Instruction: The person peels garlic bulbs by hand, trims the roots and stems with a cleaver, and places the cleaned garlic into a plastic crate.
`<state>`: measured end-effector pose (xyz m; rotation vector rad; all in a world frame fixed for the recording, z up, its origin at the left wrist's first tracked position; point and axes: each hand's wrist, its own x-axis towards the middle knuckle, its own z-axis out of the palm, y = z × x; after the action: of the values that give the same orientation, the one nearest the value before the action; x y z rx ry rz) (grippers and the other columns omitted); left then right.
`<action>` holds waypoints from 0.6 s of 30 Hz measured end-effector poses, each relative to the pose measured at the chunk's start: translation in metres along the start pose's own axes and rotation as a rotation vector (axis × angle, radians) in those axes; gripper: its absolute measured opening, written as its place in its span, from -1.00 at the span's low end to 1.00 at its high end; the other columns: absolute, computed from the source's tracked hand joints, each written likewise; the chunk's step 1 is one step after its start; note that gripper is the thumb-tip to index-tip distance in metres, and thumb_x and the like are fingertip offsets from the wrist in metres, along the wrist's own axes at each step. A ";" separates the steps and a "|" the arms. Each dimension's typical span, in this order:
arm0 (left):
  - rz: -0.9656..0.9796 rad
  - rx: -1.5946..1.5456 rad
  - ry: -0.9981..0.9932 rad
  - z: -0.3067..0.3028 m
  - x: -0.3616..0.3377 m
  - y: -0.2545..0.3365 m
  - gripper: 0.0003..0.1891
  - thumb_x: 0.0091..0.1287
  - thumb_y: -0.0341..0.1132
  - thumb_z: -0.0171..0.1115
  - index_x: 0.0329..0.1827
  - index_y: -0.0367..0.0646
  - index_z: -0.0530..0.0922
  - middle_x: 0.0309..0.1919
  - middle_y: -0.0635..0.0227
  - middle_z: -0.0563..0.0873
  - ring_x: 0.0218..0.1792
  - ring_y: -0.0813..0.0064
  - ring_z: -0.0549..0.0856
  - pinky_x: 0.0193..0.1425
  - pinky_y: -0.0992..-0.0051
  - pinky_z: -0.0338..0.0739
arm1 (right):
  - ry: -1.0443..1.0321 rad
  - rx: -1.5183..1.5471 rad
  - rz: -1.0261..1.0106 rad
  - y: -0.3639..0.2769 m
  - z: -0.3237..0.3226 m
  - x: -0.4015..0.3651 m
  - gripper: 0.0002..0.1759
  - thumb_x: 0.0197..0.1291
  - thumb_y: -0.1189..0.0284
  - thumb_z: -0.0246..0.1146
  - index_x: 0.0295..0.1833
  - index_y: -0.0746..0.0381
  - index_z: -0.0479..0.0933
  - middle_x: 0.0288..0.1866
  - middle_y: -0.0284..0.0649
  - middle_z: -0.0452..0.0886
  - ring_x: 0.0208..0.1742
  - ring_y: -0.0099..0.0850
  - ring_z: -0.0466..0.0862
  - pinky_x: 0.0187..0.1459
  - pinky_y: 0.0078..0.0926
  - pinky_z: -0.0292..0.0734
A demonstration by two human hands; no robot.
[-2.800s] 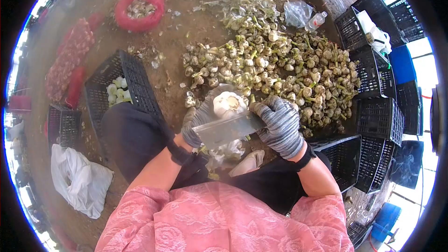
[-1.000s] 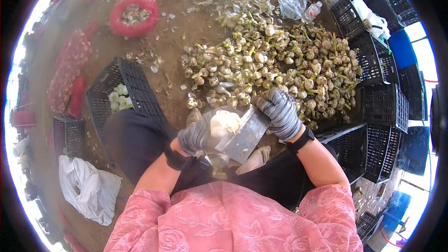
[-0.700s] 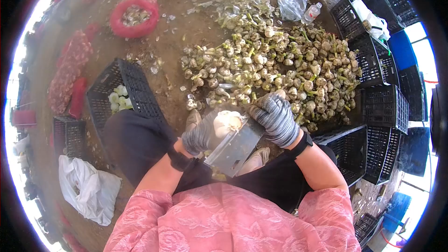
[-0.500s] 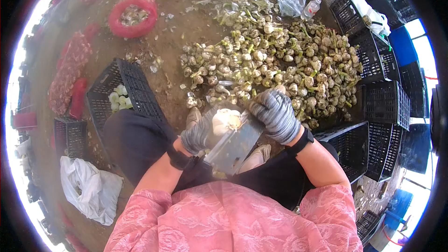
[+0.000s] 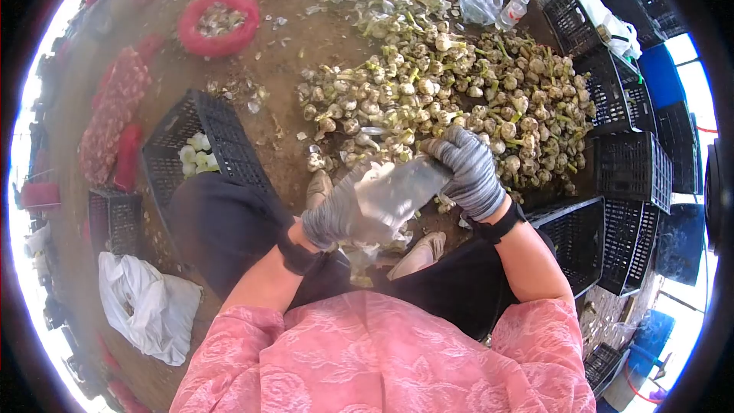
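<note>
Ctr of frame, L hand [image 5: 329, 218] cups a pale bulb [image 5: 373, 173], mostly hidden by the flat blade [image 5: 405, 190]; fingers look curled, grip tightness can't tell. R hand [image 5: 472, 170] has fingers closed on blade's upper end. Main risk: blade skids off bulb & nicks L hand, esp. w/ a loose hold. Bulb heap [image 5: 527, 111] upper right of ctr; bent knee [image 5: 202, 203] partly blocks crate [image 5: 229, 138], mid-left.
</note>
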<state>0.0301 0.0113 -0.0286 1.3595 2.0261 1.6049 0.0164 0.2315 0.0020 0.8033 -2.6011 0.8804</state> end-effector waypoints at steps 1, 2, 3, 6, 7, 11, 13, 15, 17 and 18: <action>-0.238 -0.339 0.010 0.007 -0.002 0.005 -0.38 0.01 -0.29 0.32 0.15 -0.19 0.29 -0.04 0.33 0.54 0.04 0.47 0.48 0.23 0.42 0.29 | -0.026 0.096 0.143 -0.001 0.004 -0.007 -0.79 -0.15 0.50 0.29 -0.29 0.21 0.55 -0.41 -0.17 0.47 -0.40 -0.20 0.50 -0.39 -0.30 0.43; -0.468 -0.669 0.021 0.010 -0.001 0.008 -0.42 0.02 -0.28 0.30 0.12 -0.19 0.31 -0.07 0.33 0.55 0.03 0.47 0.49 0.22 0.41 0.30 | -0.025 0.095 0.141 0.002 0.009 -0.010 -0.79 -0.15 0.50 0.29 -0.29 0.21 0.55 -0.41 -0.17 0.47 -0.40 -0.20 0.50 -0.39 -0.30 0.43; -0.372 -0.554 0.197 0.010 -0.004 0.014 -0.17 -0.16 -0.30 0.50 0.21 -0.17 0.22 -0.04 0.27 0.53 -0.01 0.41 0.54 0.11 0.41 0.44 | -0.019 0.137 0.347 0.006 0.014 -0.012 -0.81 -0.14 0.53 0.28 -0.30 0.23 0.55 -0.43 -0.15 0.47 -0.41 -0.20 0.51 -0.40 -0.32 0.44; -0.424 -0.688 0.361 0.014 -0.001 0.012 0.02 -0.29 -0.35 0.57 0.27 -0.14 0.07 0.01 0.29 0.49 0.02 0.40 0.52 0.14 0.38 0.42 | -0.009 0.011 0.331 0.001 0.003 -0.012 -0.85 -0.13 0.55 0.26 -0.33 0.26 0.55 -0.49 -0.13 0.49 -0.45 -0.21 0.53 -0.45 -0.38 0.45; -0.423 -0.687 0.366 0.014 -0.002 0.008 0.02 -0.29 -0.35 0.57 0.27 -0.14 0.07 0.01 0.29 0.49 0.02 0.40 0.52 0.14 0.38 0.42 | 0.042 0.065 0.289 -0.012 -0.004 -0.007 -0.85 -0.14 0.54 0.27 -0.35 0.27 0.55 -0.51 -0.14 0.49 -0.46 -0.20 0.54 -0.45 -0.37 0.45; -0.383 -0.365 0.345 0.008 0.002 -0.012 -0.23 0.04 -0.39 0.34 0.27 -0.16 0.07 -0.01 0.27 0.44 0.03 0.47 0.45 0.17 0.46 0.36 | 0.039 0.066 0.192 -0.035 -0.013 -0.003 -0.81 -0.17 0.48 0.29 -0.34 0.23 0.55 -0.47 -0.16 0.50 -0.49 -0.19 0.54 -0.45 -0.34 0.46; -0.541 -1.142 0.523 0.002 0.013 -0.004 -0.42 0.16 -0.12 0.20 0.17 -0.17 0.23 0.03 0.23 0.45 0.04 0.44 0.47 0.14 0.42 0.41 | 0.015 -0.033 0.046 -0.044 -0.013 -0.004 -0.77 -0.19 0.41 0.31 -0.32 0.17 0.55 -0.45 -0.18 0.48 -0.48 -0.23 0.53 -0.47 -0.31 0.45; -0.523 -1.567 0.587 0.000 0.018 -0.001 -0.52 0.23 -0.05 0.15 0.10 -0.16 0.35 -0.03 0.27 0.52 -0.03 0.43 0.53 0.09 0.43 0.47 | -0.034 -0.107 0.054 -0.051 -0.012 -0.005 -0.78 -0.19 0.40 0.30 -0.32 0.17 0.55 -0.47 -0.19 0.47 -0.47 -0.23 0.53 -0.47 -0.30 0.44; -0.397 -1.174 0.665 0.020 0.013 -0.007 -0.55 0.20 -0.23 0.16 0.12 -0.15 0.32 0.04 0.19 0.47 0.02 0.38 0.51 0.09 0.37 0.49 | -0.092 -0.187 0.101 -0.057 -0.013 -0.004 -0.77 -0.17 0.36 0.27 -0.31 0.18 0.54 -0.49 -0.20 0.44 -0.45 -0.24 0.52 -0.45 -0.29 0.43; -0.268 -0.778 0.719 0.027 0.009 -0.010 -0.53 0.17 -0.41 0.18 0.15 -0.14 0.28 0.12 0.11 0.42 0.06 0.32 0.50 0.09 0.31 0.50 | -0.094 -0.187 0.101 -0.056 -0.012 -0.005 -0.77 -0.17 0.36 0.27 -0.31 0.18 0.54 -0.49 -0.20 0.44 -0.45 -0.24 0.52 -0.45 -0.29 0.43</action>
<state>0.0376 0.0363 -0.0441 0.2370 1.4308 2.5604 0.0542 0.2038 0.0357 0.6830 -2.7764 0.6262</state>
